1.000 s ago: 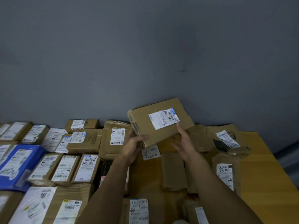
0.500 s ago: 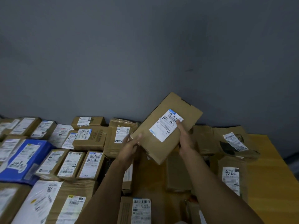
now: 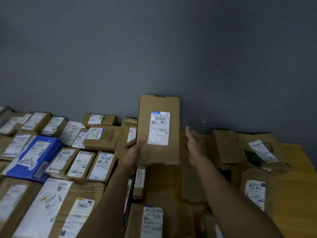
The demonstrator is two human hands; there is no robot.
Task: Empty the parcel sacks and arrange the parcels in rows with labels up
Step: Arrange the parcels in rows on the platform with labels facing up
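Note:
A flat brown cardboard parcel (image 3: 158, 152) with a white label facing up hangs above the wooden table (image 3: 295, 203), its long side pointing away from me. My left hand (image 3: 132, 153) grips its lower left edge, thumb on top. My right hand (image 3: 194, 143) is open, fingers straight, a short way to the right of the parcel and apart from it. Rows of labelled parcels (image 3: 77, 162) fill the table to the left, among them a blue box (image 3: 44, 152). Brown parcels lie loosely below and right of my hands, one marked 936 (image 3: 255, 193).
A grey wall (image 3: 154, 48) rises right behind the table. At the far right, a torn brown wrapper with a loose label (image 3: 262, 152) lies near the table's bare right edge. A parcel with a barcode label (image 3: 151, 220) sits between my forearms.
The held parcel has turned from slanted to pointing straight away from me. My right hand has let go of it and moved off to the right; only my left hand holds it now.

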